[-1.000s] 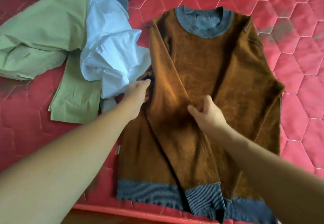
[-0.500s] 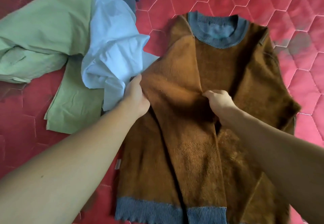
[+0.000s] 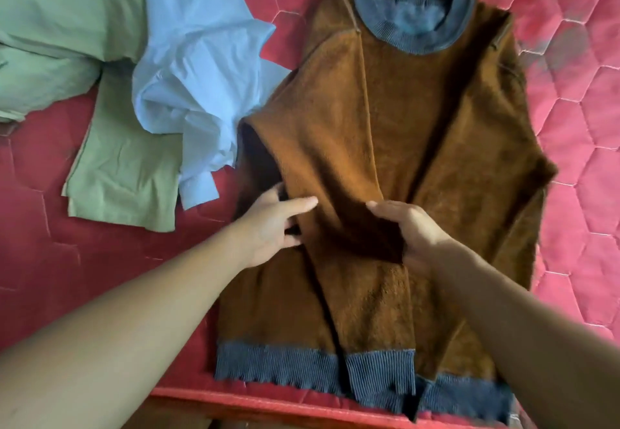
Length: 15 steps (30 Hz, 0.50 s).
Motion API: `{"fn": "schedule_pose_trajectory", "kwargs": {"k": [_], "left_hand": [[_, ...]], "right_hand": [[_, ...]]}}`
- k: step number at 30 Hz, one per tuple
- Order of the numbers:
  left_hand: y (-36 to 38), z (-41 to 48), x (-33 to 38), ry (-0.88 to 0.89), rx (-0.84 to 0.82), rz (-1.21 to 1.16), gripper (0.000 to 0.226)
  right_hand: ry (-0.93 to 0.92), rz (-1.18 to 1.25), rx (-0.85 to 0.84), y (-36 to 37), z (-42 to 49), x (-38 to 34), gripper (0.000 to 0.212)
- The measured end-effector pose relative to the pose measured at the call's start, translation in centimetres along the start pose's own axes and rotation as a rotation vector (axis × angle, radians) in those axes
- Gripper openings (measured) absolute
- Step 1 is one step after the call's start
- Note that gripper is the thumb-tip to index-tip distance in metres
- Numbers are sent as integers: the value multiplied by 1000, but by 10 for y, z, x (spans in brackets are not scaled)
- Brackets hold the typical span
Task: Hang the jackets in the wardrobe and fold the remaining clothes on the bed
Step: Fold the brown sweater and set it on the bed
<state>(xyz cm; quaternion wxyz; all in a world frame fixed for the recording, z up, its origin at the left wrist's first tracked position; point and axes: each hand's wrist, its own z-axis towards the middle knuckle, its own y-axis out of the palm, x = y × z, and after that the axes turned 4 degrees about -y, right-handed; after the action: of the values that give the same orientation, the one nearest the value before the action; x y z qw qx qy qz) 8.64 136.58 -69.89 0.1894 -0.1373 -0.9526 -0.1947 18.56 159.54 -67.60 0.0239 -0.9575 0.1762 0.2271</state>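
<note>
Bottom of frame: bed edge, w/ the sweater laid flat on it, centre-right, neck away from the person. Its grey hem lies nearest. The grey cuff of the folded-in sleeve sits on top of the hem, just right of its middle.

Mid frame: both grips are on that sleeve, about halfway up the body.
- L grip: pinching the sleeve's left edge, one finger on top, the others tucked under the fabric.
- R grip: curled round the sleeve's right edge, a finger on top, the rest hidden under the cloth.

Change vs 1 s ago: the L grip was out at the sweater's side edge and the R one pinched mid-sleeve. Since then the left shoulder part has come over onto the chest and the sleeve now runs diagonally from shoulder to hem, w/ both grips closer together on it. Reads as the first side fold going in. The right side is still unfolded, so this item is prob. under halfway.

Farther: grey collar, top centre. Upper left: a crumpled pale shirt touching the sweater's left edge, and green cloth beyond it, both unfolded. No wardrobe or jackets in view.
</note>
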Motion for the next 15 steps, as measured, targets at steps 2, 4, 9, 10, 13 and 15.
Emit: {"fn": "schedule_pose_trajectory", "kwargs": {"k": [2, 4, 9, 10, 13, 15], "left_hand": [[17, -14, -37, -111, 3, 199, 57], [31, -21, -62, -153, 131, 368, 56], [30, -33, -61, 0, 278, 132, 42], [25, -37, -60, 23, 255, 43, 40], [22, -55, -78, -41, 75, 16, 56], [33, -66, -107, -171, 59, 177, 65]], "right_hand": [[-46, 2, 47, -12, -23, 32, 41], [-84, -88, 76, -18, -36, 57, 40], [-66, -230, 52, -13, -48, 88, 6], [-72, -236, 59, -9, -51, 91, 2], [-124, -177, 26, -1, -65, 109, 35], [-112, -190, -21, 4, -79, 131, 51]]}}
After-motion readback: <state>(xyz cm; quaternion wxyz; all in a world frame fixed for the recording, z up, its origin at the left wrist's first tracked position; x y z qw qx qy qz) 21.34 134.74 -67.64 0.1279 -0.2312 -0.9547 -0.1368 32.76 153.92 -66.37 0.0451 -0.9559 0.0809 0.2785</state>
